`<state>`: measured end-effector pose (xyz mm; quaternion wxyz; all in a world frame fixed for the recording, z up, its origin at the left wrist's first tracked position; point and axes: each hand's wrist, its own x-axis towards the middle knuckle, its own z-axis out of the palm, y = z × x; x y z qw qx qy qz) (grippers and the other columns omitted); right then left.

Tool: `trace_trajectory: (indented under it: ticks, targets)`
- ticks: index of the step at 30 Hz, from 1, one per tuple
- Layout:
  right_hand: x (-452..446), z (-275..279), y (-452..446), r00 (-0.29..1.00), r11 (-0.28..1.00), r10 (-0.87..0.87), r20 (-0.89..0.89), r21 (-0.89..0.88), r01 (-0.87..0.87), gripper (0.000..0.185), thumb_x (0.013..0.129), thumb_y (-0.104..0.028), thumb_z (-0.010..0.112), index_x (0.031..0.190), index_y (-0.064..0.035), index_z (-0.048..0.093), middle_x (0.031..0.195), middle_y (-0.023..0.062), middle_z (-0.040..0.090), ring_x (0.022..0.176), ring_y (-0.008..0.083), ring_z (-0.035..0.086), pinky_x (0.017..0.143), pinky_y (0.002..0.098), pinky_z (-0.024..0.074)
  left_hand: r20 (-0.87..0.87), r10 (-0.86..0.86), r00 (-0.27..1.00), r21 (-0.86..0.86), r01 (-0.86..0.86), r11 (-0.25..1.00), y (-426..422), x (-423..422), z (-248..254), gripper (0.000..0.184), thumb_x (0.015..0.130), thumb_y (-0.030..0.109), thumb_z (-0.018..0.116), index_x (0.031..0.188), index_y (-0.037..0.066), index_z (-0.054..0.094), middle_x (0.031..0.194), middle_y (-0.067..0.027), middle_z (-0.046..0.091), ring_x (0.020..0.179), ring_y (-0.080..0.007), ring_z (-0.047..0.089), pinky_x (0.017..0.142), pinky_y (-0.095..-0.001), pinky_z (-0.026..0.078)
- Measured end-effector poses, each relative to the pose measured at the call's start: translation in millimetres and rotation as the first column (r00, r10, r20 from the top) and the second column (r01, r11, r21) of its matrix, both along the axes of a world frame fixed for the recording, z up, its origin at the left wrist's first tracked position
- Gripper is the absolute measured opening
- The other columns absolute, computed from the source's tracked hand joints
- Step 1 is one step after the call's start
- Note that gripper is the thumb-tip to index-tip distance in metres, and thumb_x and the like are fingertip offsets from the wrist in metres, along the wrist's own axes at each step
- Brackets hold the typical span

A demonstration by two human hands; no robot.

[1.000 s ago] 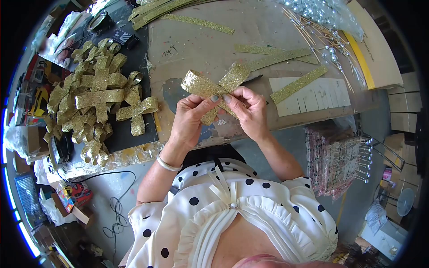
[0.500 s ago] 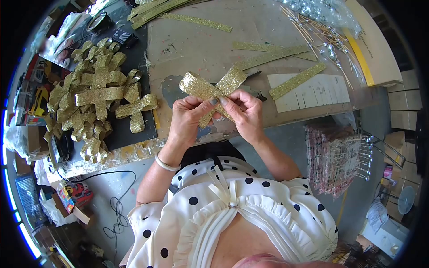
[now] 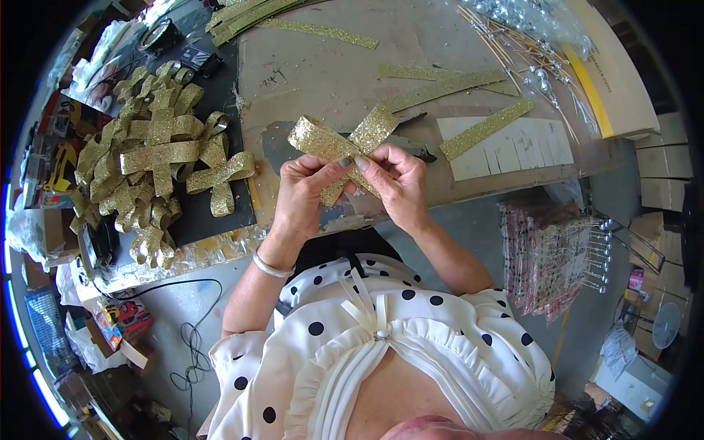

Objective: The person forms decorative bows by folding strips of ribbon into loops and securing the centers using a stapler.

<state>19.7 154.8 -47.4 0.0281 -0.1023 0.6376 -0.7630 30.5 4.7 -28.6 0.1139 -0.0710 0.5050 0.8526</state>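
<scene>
Over the near edge of the worktable, a gold glitter ribbon bow [image 3: 320, 136] is pinched at its crossed middle by both hands. My left hand [image 3: 302, 192] grips it from the left, thumb on top near the crossing. From the right, my right hand [image 3: 398, 183] pinches the same spot, its thumb beside the left one. Two loops stand out at the upper left and upper right; the lower parts are partly covered by my fingers. To the left lies a heap of finished-looking gold bows [image 3: 158, 157].
Loose gold glitter strips [image 3: 488, 129] lie right of my hands, one on a white marked sheet [image 3: 513, 158]. More strips [image 3: 257, 16] are stacked at the back. Thin sticks with silver beads [image 3: 543, 81] lie by a cardboard box [image 3: 616, 73]. Bagged bead stems [image 3: 546, 253] hang at the right.
Both hands and the bow have shifted very slightly left in view, along with the table. The grip on the crossing looks the same.
</scene>
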Motion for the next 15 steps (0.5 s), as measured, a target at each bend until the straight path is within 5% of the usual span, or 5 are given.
trace_trajectory:
  ticks: [15]
  targets:
    - [-1.8, 3.5, -1.0, 1.000, 0.999, 0.011, 0.027, 0.052, -0.012, 0.011, 0.085, -0.008, 0.058, 0.078, 0.0007, 0.059, 0.066, -0.0021, 0.055, 0.057, 0.0003, 0.045, 0.048, 0.0155, 0.0346, -0.019, 0.029, 0.999, -0.042, -0.030, 0.999, -0.4, 1.7, -0.1, 0.011, 0.081, 0.009, 0.062, 0.080, -0.002, 0.065, 0.072, -0.0068, 0.063, 0.056, -0.0114, 0.059, 0.044, -0.0220, 0.043]
